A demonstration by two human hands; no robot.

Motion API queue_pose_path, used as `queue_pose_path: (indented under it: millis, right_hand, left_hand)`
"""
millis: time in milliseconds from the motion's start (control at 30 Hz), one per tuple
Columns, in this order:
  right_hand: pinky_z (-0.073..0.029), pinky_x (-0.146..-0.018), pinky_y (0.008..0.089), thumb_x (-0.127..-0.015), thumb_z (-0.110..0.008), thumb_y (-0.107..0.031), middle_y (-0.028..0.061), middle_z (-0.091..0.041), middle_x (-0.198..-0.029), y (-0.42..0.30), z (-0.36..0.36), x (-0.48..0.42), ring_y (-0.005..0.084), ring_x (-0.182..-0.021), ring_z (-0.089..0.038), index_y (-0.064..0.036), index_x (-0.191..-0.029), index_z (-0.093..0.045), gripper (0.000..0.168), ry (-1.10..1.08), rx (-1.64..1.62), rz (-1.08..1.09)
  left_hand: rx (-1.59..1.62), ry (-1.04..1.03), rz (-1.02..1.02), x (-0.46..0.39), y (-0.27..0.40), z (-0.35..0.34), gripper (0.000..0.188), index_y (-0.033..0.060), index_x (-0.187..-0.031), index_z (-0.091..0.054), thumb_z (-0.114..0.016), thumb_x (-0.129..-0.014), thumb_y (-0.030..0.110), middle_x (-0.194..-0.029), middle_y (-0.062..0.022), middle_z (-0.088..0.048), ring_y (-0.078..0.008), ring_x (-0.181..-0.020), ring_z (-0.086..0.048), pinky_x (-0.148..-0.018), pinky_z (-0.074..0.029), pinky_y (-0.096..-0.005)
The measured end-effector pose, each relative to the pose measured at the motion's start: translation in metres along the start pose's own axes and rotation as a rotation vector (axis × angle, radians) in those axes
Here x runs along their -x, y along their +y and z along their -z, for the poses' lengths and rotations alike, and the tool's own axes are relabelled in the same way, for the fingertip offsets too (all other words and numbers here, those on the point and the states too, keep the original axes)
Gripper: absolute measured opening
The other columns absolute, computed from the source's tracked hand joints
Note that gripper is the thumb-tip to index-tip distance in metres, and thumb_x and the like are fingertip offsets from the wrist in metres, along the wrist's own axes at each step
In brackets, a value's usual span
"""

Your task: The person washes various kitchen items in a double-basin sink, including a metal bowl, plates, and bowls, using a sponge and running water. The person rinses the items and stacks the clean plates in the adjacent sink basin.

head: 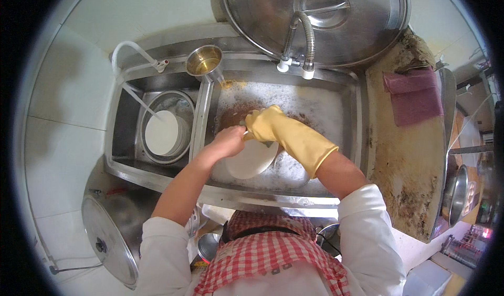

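My bare left hand is curled at the left end of a small pale item, which is too hidden to name. My right hand, in a yellow rubber glove, closes around the same item from the other side. Both hands meet over the right sink basin, which holds foamy, brownish water. Just below them a white plate lies in the suds, its upper edge hidden by my hands. A small dark greenish patch shows by the glove; I cannot tell what it is.
In the left basin, white plates are stacked in a round metal bowl under water running from a white tap. A metal pot sits on the divider. A flexible-neck faucet and large lid stand behind; a purple cloth lies right.
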State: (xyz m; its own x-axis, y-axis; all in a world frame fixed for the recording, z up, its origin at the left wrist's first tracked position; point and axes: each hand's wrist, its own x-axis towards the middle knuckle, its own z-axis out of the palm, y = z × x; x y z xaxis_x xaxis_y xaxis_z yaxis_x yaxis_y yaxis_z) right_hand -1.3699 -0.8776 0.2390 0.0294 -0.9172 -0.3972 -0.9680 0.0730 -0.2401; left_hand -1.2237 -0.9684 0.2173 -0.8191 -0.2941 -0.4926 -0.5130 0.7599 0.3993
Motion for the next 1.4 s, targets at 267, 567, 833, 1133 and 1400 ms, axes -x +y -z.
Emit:
queue_pose_path:
  millis: [267,567,833,1133,1400]
  right_hand:
    - [-0.040,-0.100,0.0376,-0.080,-0.050,-0.076,0.0216,-0.060,-0.124,0.015,-0.105,0.020,0.0305,-0.118,-0.053,0.001,-0.126,-0.058,0.090,0.193,-1.319,-0.430]
    - [-0.045,-0.095,0.0371,-0.085,-0.061,-0.058,0.0133,-0.063,-0.113,-0.077,-0.078,0.022,0.0268,-0.110,-0.056,-0.004,-0.130,-0.055,0.070,-0.051,-1.644,-0.572]
    - [-0.032,-0.110,0.0403,-0.086,-0.069,-0.037,0.0197,-0.040,-0.145,0.024,-0.069,0.110,0.0303,-0.132,-0.043,-0.009,-0.148,-0.029,0.080,0.581,-1.349,-0.706]
    - [-0.037,-0.103,0.0363,-0.077,-0.073,-0.052,0.0198,-0.043,-0.140,0.112,-0.282,0.097,0.0278,-0.126,-0.044,0.005,-0.142,-0.034,0.095,0.157,-0.947,-1.244]
    - [-0.049,-0.087,0.0355,-0.075,-0.077,-0.048,0.0181,-0.055,-0.127,0.034,-0.230,0.060,0.0248,-0.107,-0.058,0.003,-0.136,-0.042,0.088,0.372,-1.584,-1.128]
  left_hand:
    - [0.899,0.459,-0.078,0.017,-0.023,0.003,0.049,0.0023,-0.129,-0.054,-0.043,-0.081,-0.004,-0.114,-0.0173,-0.064,-0.0271,-0.110,-0.060,-0.097,-0.043,-0.0350]
    - [1.214,1.127,0.156,-0.016,-0.071,-0.079,0.041,-0.0032,-0.130,-0.046,-0.048,-0.090,0.004,-0.115,-0.0176,-0.060,-0.0277,-0.102,-0.060,-0.091,-0.047,-0.0396]
    - [1.667,1.197,0.629,0.109,-0.199,0.014,0.044,-0.0025,-0.125,-0.048,-0.050,-0.081,0.000,-0.116,-0.0163,-0.057,-0.0324,-0.098,-0.062,-0.080,-0.057,-0.0440]
    - [0.460,1.312,0.530,0.114,-0.225,-0.027,0.040,-0.0044,-0.123,-0.050,-0.053,-0.082,-0.002,-0.111,-0.0166,-0.058,-0.0302,-0.099,-0.059,-0.088,-0.050,-0.0408]
    - [0.374,0.350,-0.079,-0.031,-0.040,-0.189,0.059,-0.0011,-0.137,-0.041,-0.060,-0.084,0.017,-0.131,-0.0259,-0.050,-0.0421,-0.122,-0.047,-0.106,-0.037,-0.0447]
